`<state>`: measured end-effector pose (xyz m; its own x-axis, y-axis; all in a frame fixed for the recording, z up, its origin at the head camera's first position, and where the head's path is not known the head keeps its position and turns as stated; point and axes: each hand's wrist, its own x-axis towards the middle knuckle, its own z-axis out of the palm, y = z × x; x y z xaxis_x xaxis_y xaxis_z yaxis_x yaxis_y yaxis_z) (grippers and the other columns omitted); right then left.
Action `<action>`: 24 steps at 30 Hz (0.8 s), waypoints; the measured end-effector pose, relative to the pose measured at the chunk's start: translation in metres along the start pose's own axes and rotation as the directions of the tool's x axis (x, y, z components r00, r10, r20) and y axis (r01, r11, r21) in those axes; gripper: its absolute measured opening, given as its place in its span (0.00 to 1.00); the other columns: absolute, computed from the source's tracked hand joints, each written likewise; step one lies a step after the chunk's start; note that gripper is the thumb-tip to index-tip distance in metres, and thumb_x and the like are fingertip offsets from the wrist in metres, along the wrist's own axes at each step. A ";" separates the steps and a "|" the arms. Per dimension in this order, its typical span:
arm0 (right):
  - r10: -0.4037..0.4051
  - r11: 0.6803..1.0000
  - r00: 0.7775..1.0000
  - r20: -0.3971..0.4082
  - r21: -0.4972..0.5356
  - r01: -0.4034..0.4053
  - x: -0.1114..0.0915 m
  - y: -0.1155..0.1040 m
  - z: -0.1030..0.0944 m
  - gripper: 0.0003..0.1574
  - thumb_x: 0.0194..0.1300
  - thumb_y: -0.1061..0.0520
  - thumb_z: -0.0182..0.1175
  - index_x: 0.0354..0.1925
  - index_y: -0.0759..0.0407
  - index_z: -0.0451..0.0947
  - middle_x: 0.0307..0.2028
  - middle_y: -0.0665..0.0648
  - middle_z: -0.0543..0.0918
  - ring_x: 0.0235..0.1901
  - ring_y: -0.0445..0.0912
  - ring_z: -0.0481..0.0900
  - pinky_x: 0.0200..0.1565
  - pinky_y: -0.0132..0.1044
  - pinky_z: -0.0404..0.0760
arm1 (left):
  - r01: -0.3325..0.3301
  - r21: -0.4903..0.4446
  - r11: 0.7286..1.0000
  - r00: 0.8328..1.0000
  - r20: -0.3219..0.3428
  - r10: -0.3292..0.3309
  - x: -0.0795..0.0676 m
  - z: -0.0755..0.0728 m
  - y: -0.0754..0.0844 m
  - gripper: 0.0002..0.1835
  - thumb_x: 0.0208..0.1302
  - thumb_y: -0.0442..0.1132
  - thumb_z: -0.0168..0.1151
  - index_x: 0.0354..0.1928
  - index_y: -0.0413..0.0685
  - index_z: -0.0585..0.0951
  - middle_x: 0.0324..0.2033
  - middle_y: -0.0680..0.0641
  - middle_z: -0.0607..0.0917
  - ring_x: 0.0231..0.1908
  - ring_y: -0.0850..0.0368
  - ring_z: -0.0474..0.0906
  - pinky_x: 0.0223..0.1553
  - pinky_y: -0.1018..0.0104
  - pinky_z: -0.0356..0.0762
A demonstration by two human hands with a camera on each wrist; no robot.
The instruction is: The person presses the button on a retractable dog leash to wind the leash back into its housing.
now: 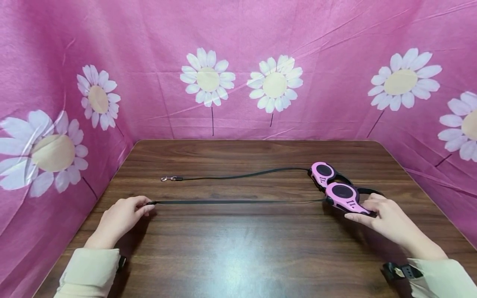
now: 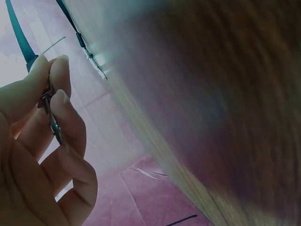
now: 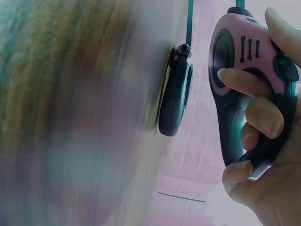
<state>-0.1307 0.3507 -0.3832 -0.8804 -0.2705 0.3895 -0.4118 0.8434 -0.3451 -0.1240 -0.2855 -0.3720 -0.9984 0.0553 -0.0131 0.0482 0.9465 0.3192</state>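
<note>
Three dark bars (image 3: pixel 250 49) are standing out on the pink casing of the near leash (image 1: pixel 342 195); whether they are forming a logo, I cannot tell.

A brown wooden table (image 1: pixel 238 265) is filling the lower part of the head view, its grain running mostly crosswise, its far corners rounding off, and a pale patch of light is shining on its front half. Pink cloth (image 1: pixel 238 25) is hanging behind and at both sides, creasing in places and showing large white daisies (image 1: pixel 208 78) with cream centres and thin dark stems.

Two similar retractable leashes are occupying the table's right side, both pairing pink casings with black discs and black handles. The far leash (image 1: pixel 323 170) is lying on the wood, its black cord (image 1: pixel 242 175) curving gently leftward and ending in a silver metal clip (image 1: pixel 169 179). The near leash is hanging just above the table, in front of the far one, and its dark strap (image 1: pixel 238 202) is stretching nearly straight across to the left.

The right hand (image 1: pixel 391 223) is gripping the near leash, its fingers curling through the handle. The left hand (image 1: pixel 121 215) is pinching the strap's end, where a metal clip (image 2: pixel 54 126) is showing between thumb and fingers. Light sleeves (image 1: pixel 89 265) are covering both forearms.
</note>
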 end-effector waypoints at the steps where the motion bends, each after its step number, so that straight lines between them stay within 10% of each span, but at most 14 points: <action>1: 0.013 1.000 1.000 -0.002 0.013 -0.013 0.000 0.000 0.000 0.25 0.44 0.51 0.79 0.14 0.40 0.69 0.22 0.42 0.66 0.24 0.31 0.60 0.26 0.27 0.58 | 0.000 -0.003 1.000 1.000 -0.010 0.000 0.000 0.000 0.000 0.10 0.69 0.51 0.60 0.42 0.57 0.85 0.29 0.56 0.87 0.38 0.46 0.84 0.30 0.42 0.75; 12: 0.085 0.995 0.993 -0.082 0.056 -0.080 0.007 0.004 -0.001 0.19 0.46 0.51 0.79 0.17 0.42 0.76 0.25 0.48 0.71 0.27 0.31 0.63 0.27 0.28 0.60 | -0.049 -0.061 0.997 0.998 -0.054 0.046 0.001 -0.010 0.002 0.14 0.69 0.52 0.61 0.42 0.52 0.86 0.26 0.55 0.88 0.33 0.54 0.83 0.32 0.51 0.76; 24: 0.095 0.995 0.990 -0.102 0.047 -0.091 0.013 0.007 -0.002 0.18 0.45 0.51 0.79 0.18 0.44 0.76 0.26 0.49 0.72 0.27 0.30 0.63 0.27 0.28 0.61 | -0.013 -0.049 0.999 1.000 -0.029 0.012 0.002 -0.009 0.005 0.14 0.70 0.52 0.59 0.44 0.53 0.86 0.30 0.53 0.89 0.42 0.42 0.85 0.33 0.42 0.77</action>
<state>-0.1444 0.3535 -0.3787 -0.8869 -0.1399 0.4402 -0.3407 0.8417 -0.4188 -0.1258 -0.2836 -0.3615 -0.9982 0.0570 0.0178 0.0596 0.9288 0.3658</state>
